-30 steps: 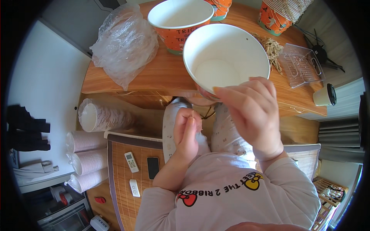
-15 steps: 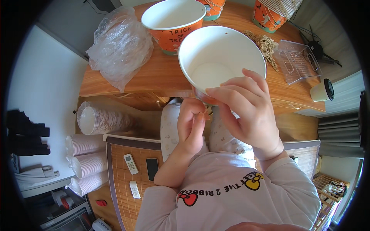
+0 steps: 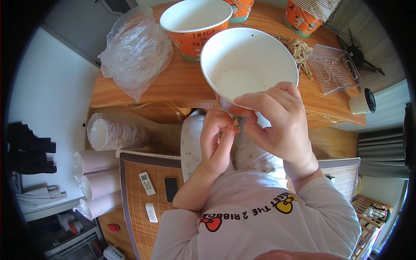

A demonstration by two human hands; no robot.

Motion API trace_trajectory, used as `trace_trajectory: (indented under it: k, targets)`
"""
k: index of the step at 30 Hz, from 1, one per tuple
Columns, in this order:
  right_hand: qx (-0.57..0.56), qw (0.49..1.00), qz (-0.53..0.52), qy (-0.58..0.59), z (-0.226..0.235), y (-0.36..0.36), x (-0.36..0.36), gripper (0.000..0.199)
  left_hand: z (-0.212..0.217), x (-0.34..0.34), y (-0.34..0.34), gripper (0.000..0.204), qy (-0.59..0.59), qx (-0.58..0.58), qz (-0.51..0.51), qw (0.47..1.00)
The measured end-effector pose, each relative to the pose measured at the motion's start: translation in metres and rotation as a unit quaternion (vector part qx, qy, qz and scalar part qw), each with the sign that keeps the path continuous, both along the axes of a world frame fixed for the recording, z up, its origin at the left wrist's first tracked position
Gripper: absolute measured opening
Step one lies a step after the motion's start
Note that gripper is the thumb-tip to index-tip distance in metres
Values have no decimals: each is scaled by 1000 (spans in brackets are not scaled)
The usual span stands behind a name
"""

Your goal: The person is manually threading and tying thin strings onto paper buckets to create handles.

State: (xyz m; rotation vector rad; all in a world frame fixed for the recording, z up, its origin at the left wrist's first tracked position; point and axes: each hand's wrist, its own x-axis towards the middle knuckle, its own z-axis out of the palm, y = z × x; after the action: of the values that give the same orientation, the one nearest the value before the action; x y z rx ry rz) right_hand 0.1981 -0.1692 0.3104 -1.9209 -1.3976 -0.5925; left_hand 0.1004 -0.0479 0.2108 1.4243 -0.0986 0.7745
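A large white-lined paper bucket (image 3: pixel 242 54) with an orange printed outside stands tilted toward me at the table's front edge. My right hand (image 3: pixel 279 119) is closed on its near rim, fingers over the inner side and thumb outside. Just below the bucket's front, my left hand (image 3: pixel 216 143) is pinched closed, thumb against bent forefinger. Whatever lies between those fingertips is too small to make out. Near the bucket's far rim there is a small punched hole. A second orange bucket (image 3: pixel 195 37) stands behind it to the left.
Left on the wooden table (image 3: pixel 182 89) lies a crumpled clear plastic bag (image 3: pixel 134 56). To the right are a bundle of twine (image 3: pixel 299 54), a clear plastic tray (image 3: pixel 333 69) and a lidded cup (image 3: pixel 363 102). Stacked buckets (image 3: pixel 102 186) lie at lower left, beside remotes and a phone (image 3: pixel 171 190).
My right hand's fingers have drawn in from a raised, spread pose and now curl closer over the rim. The left hand and the bucket have barely shifted.
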Motion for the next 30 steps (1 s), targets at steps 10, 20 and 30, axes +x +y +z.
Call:
trace_trajectory:
  k: [10, 20, 30]
  targets:
    - [-9, 999, -11, -29, -4, 4, 1, 35, 6, -3, -3, 14, 13, -10, 12, 1000]
    - [-46, 998, -14, -27, 1, 2, 1, 42, 3, -5, -3, 12, 18, -24, -3, 1000]
    - [-13, 996, -24, -80, -6, 2, 12, 36, 0, -5, -4, 12, 22, -30, -1, 999]
